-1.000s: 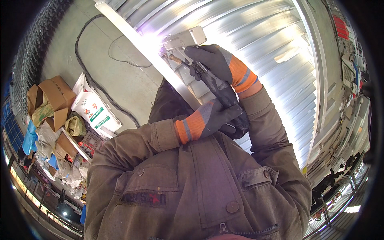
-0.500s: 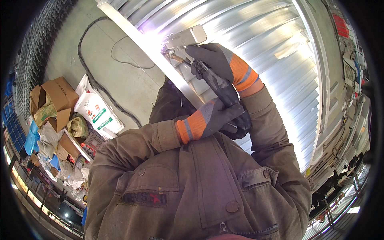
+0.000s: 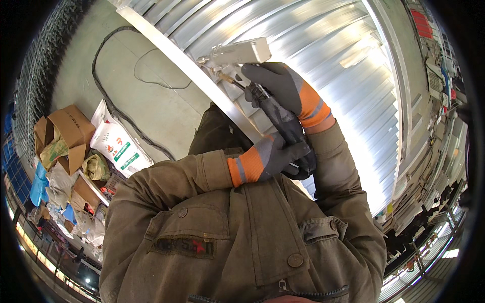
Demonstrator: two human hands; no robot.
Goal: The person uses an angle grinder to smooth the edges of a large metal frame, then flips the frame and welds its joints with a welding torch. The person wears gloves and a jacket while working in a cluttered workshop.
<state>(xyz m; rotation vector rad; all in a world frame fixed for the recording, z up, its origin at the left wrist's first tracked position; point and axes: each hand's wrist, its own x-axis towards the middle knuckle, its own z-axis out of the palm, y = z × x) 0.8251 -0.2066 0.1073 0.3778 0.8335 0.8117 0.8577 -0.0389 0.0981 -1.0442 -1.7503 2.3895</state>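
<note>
A welding gun [image 3: 245, 52] with a silver block head and a brass-coloured fitting is held over a metal panel. My right hand [image 3: 285, 91], in a grey and orange glove, is wrapped round the gun's handle just behind the head. Lower down, my gloved left hand [image 3: 275, 155] grips the black sleeved cable [image 3: 285, 121] that runs back from the gun. The nozzle points left, near the long pale metal edge bar [image 3: 177, 60] of the ribbed silvery panel [image 3: 308, 40]. No glow shows at the tip. Part of the handle is hidden by my right fingers.
Dark cable [image 3: 101, 86] loops over the grey floor on the left. Beside it stand a white printed sack [image 3: 118, 141], an open cardboard box [image 3: 73, 129] and crumpled plastic bags [image 3: 60, 182]. Metal strips and other stock [image 3: 424, 151] lie along the right.
The bright violet-white glare at the nozzle has gone out. The gun and my right hand have shifted slightly right and down, away from the edge bar. My left hand keeps its hold.
</note>
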